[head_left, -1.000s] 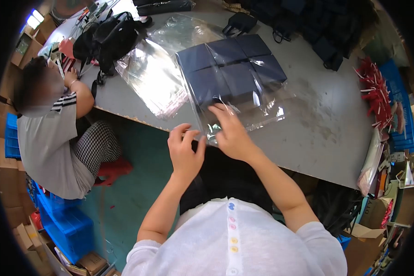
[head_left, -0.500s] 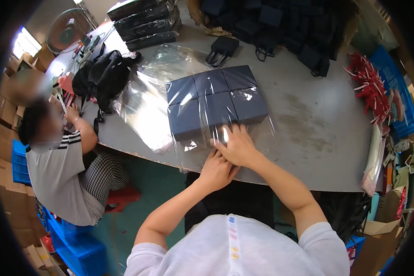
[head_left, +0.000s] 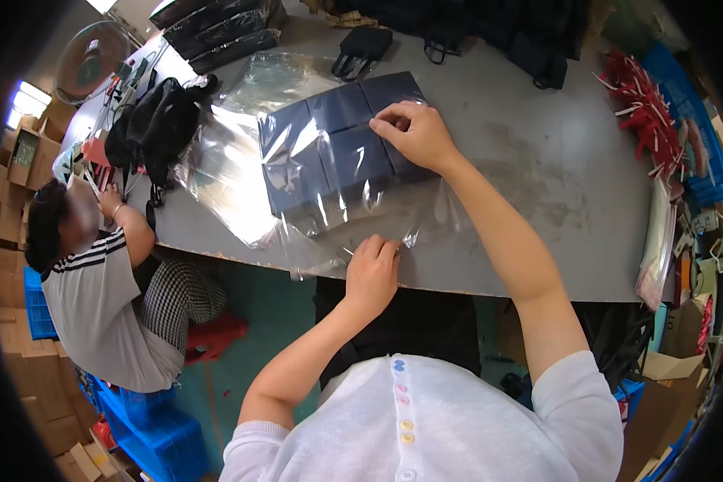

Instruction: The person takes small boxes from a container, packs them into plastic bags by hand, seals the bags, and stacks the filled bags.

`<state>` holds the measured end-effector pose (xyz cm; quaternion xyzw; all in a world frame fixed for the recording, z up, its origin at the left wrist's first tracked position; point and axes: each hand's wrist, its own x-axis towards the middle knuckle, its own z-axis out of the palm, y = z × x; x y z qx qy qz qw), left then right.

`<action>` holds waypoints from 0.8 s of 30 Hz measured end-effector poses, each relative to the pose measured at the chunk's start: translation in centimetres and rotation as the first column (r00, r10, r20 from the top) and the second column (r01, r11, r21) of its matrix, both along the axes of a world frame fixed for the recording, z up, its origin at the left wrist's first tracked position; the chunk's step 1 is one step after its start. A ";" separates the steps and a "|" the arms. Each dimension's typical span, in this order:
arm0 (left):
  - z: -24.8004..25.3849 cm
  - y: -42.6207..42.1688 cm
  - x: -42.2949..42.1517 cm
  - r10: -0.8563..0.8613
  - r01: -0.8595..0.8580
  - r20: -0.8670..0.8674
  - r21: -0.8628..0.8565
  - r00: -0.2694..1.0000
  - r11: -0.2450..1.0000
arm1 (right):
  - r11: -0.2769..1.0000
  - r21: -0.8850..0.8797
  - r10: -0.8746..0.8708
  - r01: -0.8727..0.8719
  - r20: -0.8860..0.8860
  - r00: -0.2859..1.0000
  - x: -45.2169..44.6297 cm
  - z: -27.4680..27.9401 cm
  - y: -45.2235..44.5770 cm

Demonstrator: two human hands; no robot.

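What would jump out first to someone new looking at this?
First, the dark blue boxy items in shiny clear plastic on the grey table, with the right hand over their right side. Next, a bright red bundle at the right end, and a black bag on the left.

Navy boxes [head_left: 353,157], grey tabletop [head_left: 530,249], white shirt [head_left: 482,426], black-and-white checked trousers [head_left: 173,301], blue crates [head_left: 161,438]

Right of the right forearm [head_left: 502,233], open grey surface [head_left: 598,233] leaves room to pass. Plastic-covered dark boxes [head_left: 352,153], clear sheets [head_left: 221,181] and a black bag [head_left: 159,120] block the left; small dark bags [head_left: 534,56] obstruct the far side.
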<state>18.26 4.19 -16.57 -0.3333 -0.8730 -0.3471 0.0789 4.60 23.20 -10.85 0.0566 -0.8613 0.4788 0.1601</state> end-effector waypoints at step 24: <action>6.1 -6.8 5.2 -0.700 0.468 0.704 0.581 0.122 0.666 | 0.985 0.052 -0.161 0.165 -0.062 0.985 0.3 -0.1 -0.9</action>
